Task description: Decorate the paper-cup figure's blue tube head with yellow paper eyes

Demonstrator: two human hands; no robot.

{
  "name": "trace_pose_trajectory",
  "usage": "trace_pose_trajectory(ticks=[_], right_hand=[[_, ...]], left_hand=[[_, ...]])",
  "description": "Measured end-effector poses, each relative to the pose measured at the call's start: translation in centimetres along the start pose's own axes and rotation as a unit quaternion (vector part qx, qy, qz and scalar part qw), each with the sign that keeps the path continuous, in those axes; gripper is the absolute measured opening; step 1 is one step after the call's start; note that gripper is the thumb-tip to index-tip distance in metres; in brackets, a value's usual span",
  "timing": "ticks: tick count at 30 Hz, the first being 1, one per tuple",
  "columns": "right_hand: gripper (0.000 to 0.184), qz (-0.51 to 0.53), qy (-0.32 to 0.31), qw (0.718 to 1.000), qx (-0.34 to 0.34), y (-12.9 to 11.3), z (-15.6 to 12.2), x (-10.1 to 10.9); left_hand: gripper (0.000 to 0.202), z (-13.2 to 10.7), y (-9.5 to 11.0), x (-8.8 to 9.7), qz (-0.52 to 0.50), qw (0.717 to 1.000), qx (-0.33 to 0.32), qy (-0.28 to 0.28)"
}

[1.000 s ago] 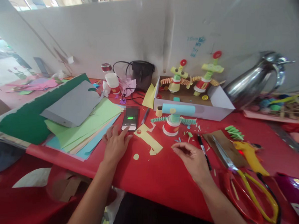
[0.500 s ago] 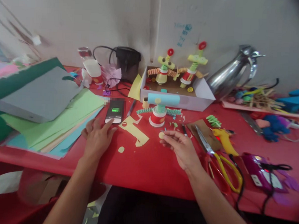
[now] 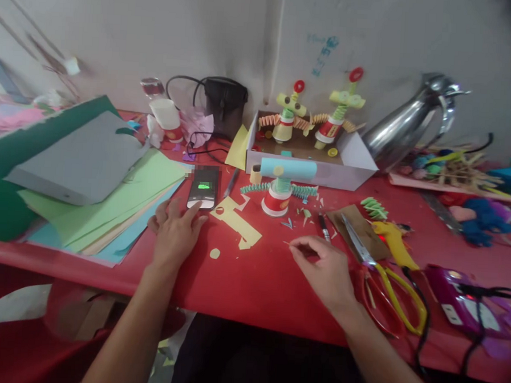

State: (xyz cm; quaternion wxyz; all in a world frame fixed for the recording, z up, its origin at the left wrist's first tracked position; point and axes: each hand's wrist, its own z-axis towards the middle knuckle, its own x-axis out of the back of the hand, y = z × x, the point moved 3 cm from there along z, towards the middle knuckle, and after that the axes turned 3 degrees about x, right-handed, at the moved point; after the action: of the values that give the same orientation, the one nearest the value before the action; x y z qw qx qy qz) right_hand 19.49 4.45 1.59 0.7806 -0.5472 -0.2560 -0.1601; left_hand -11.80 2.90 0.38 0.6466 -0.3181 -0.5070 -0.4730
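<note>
My left hand (image 3: 175,234) lies flat on the red table (image 3: 259,283), fingers spread, a fingertip touching the lower edge of a phone (image 3: 204,187) with a lit screen. My right hand (image 3: 322,265) rests on the table with thumb and fingers pinched together on something too small to make out. Just beyond it stands a paper-roll figure (image 3: 281,187) with a blue tube head and green spring arms. Yellow paper offcuts (image 3: 237,222) lie between my hands. A black pen (image 3: 323,227) lies right of the figure.
A white box (image 3: 360,162) holds two more paper figures. Sheets of coloured paper (image 3: 96,200) are stacked at left. Scissors with yellow and red handles (image 3: 388,278), a yellow glue gun (image 3: 392,241), a steel jug (image 3: 408,128), a black bag (image 3: 223,101) and a purple device (image 3: 456,293) are around.
The view has shifted slightly. My right hand has dropped back toward me; the small yellow disc seen at its fingertips half a second ago no longer shows. My left hand stays by the phone.
</note>
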Motion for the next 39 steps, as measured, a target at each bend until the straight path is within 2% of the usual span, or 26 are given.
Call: trace_pose_trajectory(ticks=[3,7,10,17,22,26,28,30,32,34,36,37,39], right_hand=[[0.016,-0.141,0.001,0.984,0.107,0.0,-1.0,-0.3],[0.022,-0.231,-0.015,0.958,0.170,0.3,-2.0,-0.6],[0.024,-0.251,-0.023,0.952,0.173,0.4,-2.3,-0.5],[0.024,-0.238,-0.021,0.960,0.145,0.7,-2.2,-0.6],[0.023,-0.194,-0.012,0.970,0.147,0.2,-2.6,0.2],[0.021,-0.194,0.010,0.972,0.129,0.5,-2.9,2.8],[0.021,-0.224,0.037,0.968,0.106,1.2,-2.9,5.1],[0.022,-0.272,0.062,0.958,0.070,2.4,-2.6,7.7],[0.025,-0.350,0.096,0.931,0.042,4.1,-2.1,10.3],[0.030,-0.453,0.073,0.888,0.009,6.2,-1.2,12.0],[0.031,-0.535,0.040,0.844,-0.017,8.2,-0.1,12.9],[0.032,-0.552,0.027,0.832,-0.034,9.1,0.4,13.1],[0.037,-0.548,0.000,0.833,-0.076,10.3,1.2,13.1]], left_hand=[[0.045,-0.1,-0.1,0.0,0.007,1.000,0.000,0.003],[0.046,0.0,-0.2,-0.2,-0.001,1.000,-0.003,0.015],[0.048,0.2,-0.2,-0.3,-0.011,1.000,-0.013,0.023],[0.048,0.7,-0.1,-0.5,-0.034,0.999,-0.015,0.032],[0.049,1.0,-0.5,-1.1,-0.040,0.999,0.004,0.034],[0.051,1.4,-1.0,-1.9,-0.070,0.997,0.008,0.030],[0.048,1.4,-0.9,-2.0,-0.099,0.994,-0.006,0.053],[0.044,1.2,-0.8,-1.4,-0.114,0.988,-0.006,0.104],[0.041,0.9,-0.7,-0.5,-0.112,0.981,0.004,0.156],[0.038,0.3,-0.5,0.7,-0.103,0.976,0.008,0.194],[0.033,-0.7,-0.1,2.0,-0.104,0.969,0.003,0.224],[0.027,-1.4,0.3,2.5,-0.112,0.966,-0.011,0.233],[0.015,-3.4,1.5,3.5,-0.148,0.956,-0.058,0.247]])
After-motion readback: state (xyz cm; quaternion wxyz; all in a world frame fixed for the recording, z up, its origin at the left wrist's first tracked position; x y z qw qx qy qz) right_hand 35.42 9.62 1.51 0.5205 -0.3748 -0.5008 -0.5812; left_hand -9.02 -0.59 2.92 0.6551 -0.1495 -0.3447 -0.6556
